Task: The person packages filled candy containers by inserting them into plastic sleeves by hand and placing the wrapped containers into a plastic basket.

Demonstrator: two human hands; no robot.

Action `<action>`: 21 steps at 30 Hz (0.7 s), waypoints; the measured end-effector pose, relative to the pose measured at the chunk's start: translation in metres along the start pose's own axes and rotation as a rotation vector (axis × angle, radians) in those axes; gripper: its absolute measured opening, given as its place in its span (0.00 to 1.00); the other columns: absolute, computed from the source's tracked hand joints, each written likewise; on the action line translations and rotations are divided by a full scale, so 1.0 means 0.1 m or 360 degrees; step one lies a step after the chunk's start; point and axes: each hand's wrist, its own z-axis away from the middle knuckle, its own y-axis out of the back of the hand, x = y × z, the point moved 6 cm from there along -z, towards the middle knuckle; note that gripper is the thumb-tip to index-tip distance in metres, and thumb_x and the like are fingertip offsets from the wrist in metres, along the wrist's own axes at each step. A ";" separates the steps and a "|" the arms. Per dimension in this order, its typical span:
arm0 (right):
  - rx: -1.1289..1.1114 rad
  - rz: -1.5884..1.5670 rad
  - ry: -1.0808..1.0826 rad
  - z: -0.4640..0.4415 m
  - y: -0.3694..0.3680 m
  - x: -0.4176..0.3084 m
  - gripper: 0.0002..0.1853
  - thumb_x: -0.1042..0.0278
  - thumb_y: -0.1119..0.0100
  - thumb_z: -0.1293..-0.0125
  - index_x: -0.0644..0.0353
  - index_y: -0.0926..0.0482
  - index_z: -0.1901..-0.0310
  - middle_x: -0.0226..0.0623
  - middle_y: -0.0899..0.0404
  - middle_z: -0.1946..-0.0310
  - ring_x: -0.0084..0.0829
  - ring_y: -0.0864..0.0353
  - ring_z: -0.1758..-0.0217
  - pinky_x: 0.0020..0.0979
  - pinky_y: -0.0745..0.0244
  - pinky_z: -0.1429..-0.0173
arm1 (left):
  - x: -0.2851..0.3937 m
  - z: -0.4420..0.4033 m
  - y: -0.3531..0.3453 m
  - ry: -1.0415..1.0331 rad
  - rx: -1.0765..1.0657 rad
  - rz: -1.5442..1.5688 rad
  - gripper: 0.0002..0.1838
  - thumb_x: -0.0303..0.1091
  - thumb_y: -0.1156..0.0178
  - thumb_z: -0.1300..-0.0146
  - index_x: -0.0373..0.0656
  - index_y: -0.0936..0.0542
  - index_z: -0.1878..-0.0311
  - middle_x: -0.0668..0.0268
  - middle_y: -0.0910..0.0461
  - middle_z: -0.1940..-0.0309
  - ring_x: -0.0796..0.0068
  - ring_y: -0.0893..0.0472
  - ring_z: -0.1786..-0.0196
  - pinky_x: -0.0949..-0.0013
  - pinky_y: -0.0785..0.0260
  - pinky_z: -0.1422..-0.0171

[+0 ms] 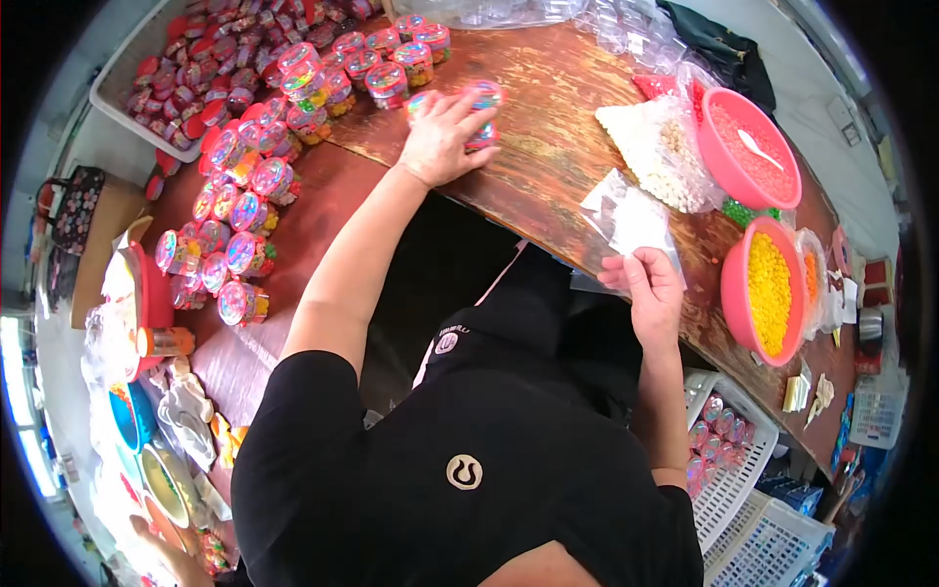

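My left hand (442, 139) reaches over a small group of round clear jars (483, 96) with pink edges and colorful contents, on the wooden table. Its thumb and fingers are around the jars, partly hiding them. At the table's front edge, my right hand (646, 286) has its thumb and fingers pressed together at a clear plastic bag (599, 207). White paper or a label (641, 223) shows at that bag. More jars (387, 82) stand in rows beyond and left of my left hand.
A grey bin (117, 103) of jars stands far left. On the right are a bag of white pieces (655, 147), a pink bowl (719, 127) with a white spoon (758, 149), and another bowl (740, 333) of yellow pieces. A white basket (729, 504) sits below. Someone's hand (166, 553) shows lower left.
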 end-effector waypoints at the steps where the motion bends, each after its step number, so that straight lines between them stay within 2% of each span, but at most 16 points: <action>1: 0.0009 -0.0037 -0.0061 -0.01 0.01 0.02 0.06 0.71 0.51 0.31 0.64 0.29 0.58 0.44 0.19 0.65 0.29 0.18 0.68 0.26 0.23 0.62 | 0.08 -0.07 -0.10 -0.0029 -0.0091 0.0035 0.32 0.53 0.35 0.50 0.53 0.27 0.41 0.61 0.30 0.41 0.59 0.29 0.42 0.50 0.48 0.32; 2: 0.0025 -0.0075 -0.0124 -0.02 0.03 0.05 0.06 0.71 0.51 0.31 0.64 0.30 0.58 0.45 0.19 0.65 0.29 0.18 0.69 0.27 0.22 0.62 | 0.13 -0.11 -0.15 -0.0045 -0.0085 0.0064 0.32 0.53 0.35 0.50 0.53 0.27 0.41 0.61 0.30 0.41 0.59 0.29 0.42 0.50 0.48 0.32; 4: 0.0091 -0.0095 -0.0180 0.00 0.13 0.07 0.08 0.70 0.51 0.31 0.64 0.30 0.54 0.46 0.19 0.66 0.30 0.18 0.70 0.27 0.22 0.63 | 0.27 -0.21 -0.22 -0.0104 -0.0104 0.0192 0.39 0.55 0.34 0.51 0.53 0.34 0.36 0.64 0.33 0.37 0.59 0.33 0.38 0.50 0.51 0.30; 5: 0.0114 -0.0161 -0.0199 0.01 0.17 0.06 0.10 0.69 0.51 0.31 0.64 0.30 0.51 0.46 0.19 0.65 0.30 0.18 0.70 0.28 0.22 0.63 | 0.35 -0.24 -0.12 -0.0061 -0.0054 0.0090 0.47 0.54 0.29 0.57 0.46 0.38 0.35 0.58 0.35 0.38 0.57 0.36 0.37 0.50 0.49 0.32; 6: 0.0134 -0.0231 -0.0214 0.02 0.21 0.05 0.13 0.69 0.50 0.31 0.64 0.31 0.49 0.46 0.19 0.65 0.30 0.18 0.70 0.28 0.22 0.63 | 0.44 -0.19 -0.11 -0.0076 -0.0046 0.0109 0.47 0.54 0.29 0.57 0.46 0.38 0.35 0.58 0.35 0.38 0.57 0.36 0.37 0.50 0.49 0.32; 8: 0.0216 -0.0281 -0.0310 0.07 0.36 0.08 0.17 0.66 0.48 0.32 0.65 0.31 0.46 0.45 0.18 0.63 0.29 0.18 0.68 0.26 0.24 0.62 | 0.34 0.02 -0.01 0.0594 0.0391 0.0231 0.49 0.49 0.24 0.65 0.38 0.36 0.41 0.52 0.35 0.43 0.53 0.37 0.38 0.52 0.46 0.35; 9: 0.0248 -0.0287 -0.0330 0.10 0.42 0.09 0.17 0.66 0.47 0.32 0.65 0.31 0.46 0.45 0.18 0.63 0.29 0.18 0.68 0.26 0.24 0.61 | 0.33 0.12 -0.07 0.0855 0.0361 0.0393 0.48 0.47 0.21 0.69 0.32 0.35 0.47 0.51 0.33 0.50 0.52 0.36 0.41 0.56 0.42 0.38; 10: 0.0275 -0.0293 -0.0350 0.11 0.45 0.09 0.17 0.66 0.47 0.33 0.65 0.31 0.46 0.44 0.18 0.63 0.29 0.18 0.68 0.26 0.24 0.61 | 0.35 0.22 -0.16 0.1184 0.0304 0.0614 0.45 0.47 0.21 0.67 0.32 0.35 0.50 0.53 0.33 0.51 0.53 0.34 0.42 0.58 0.39 0.39; 12: 0.0263 -0.0321 -0.0324 0.10 0.47 0.07 0.17 0.65 0.46 0.33 0.66 0.29 0.48 0.44 0.19 0.63 0.30 0.18 0.67 0.27 0.24 0.59 | 0.37 0.36 -0.45 0.1464 0.0251 0.0877 0.44 0.46 0.21 0.65 0.31 0.34 0.49 0.50 0.33 0.50 0.53 0.30 0.45 0.58 0.36 0.41; 13: 0.0235 -0.0271 -0.0331 0.08 0.49 0.11 0.16 0.66 0.46 0.33 0.66 0.29 0.48 0.44 0.19 0.63 0.30 0.18 0.67 0.27 0.24 0.59 | 0.47 0.26 -0.31 0.1407 0.0099 0.0442 0.42 0.44 0.22 0.62 0.32 0.34 0.48 0.49 0.30 0.50 0.56 0.27 0.48 0.60 0.33 0.42; 14: 0.0208 -0.0220 -0.0336 0.05 0.51 0.13 0.16 0.66 0.46 0.33 0.67 0.29 0.48 0.44 0.19 0.63 0.31 0.19 0.67 0.28 0.24 0.58 | 0.48 0.24 -0.31 0.1405 0.0095 0.0445 0.42 0.44 0.22 0.62 0.32 0.34 0.48 0.49 0.30 0.50 0.56 0.27 0.48 0.60 0.33 0.42; 16: 0.0225 -0.0206 -0.0375 0.01 0.49 0.12 0.15 0.67 0.47 0.33 0.66 0.28 0.48 0.45 0.19 0.62 0.31 0.19 0.65 0.29 0.24 0.58 | 0.46 0.23 -0.43 0.1610 0.0064 0.0817 0.41 0.42 0.23 0.60 0.33 0.34 0.46 0.48 0.26 0.52 0.60 0.25 0.48 0.62 0.33 0.43; 18: 0.0267 -0.0191 -0.0419 0.00 0.44 0.10 0.13 0.68 0.48 0.32 0.65 0.28 0.49 0.45 0.20 0.60 0.32 0.19 0.63 0.30 0.23 0.57 | 0.46 0.25 -0.53 0.1603 0.0156 0.1067 0.35 0.38 0.26 0.55 0.34 0.34 0.48 0.54 0.24 0.55 0.68 0.24 0.51 0.67 0.30 0.46; 20: 0.0213 -0.0477 -0.0413 -0.03 0.37 0.07 0.12 0.68 0.48 0.32 0.65 0.26 0.52 0.45 0.20 0.60 0.34 0.18 0.62 0.32 0.24 0.55 | 0.60 0.20 -0.52 0.1331 0.0444 0.1530 0.33 0.36 0.26 0.54 0.36 0.34 0.49 0.58 0.24 0.55 0.73 0.24 0.53 0.68 0.30 0.48; 21: 0.0178 -0.0430 -0.0357 -0.05 0.41 0.13 0.13 0.67 0.47 0.32 0.65 0.26 0.51 0.47 0.20 0.59 0.36 0.18 0.60 0.33 0.24 0.53 | 0.69 0.24 -0.55 0.1319 0.0435 0.1718 0.31 0.33 0.30 0.50 0.36 0.33 0.46 0.60 0.25 0.52 0.73 0.24 0.51 0.67 0.30 0.48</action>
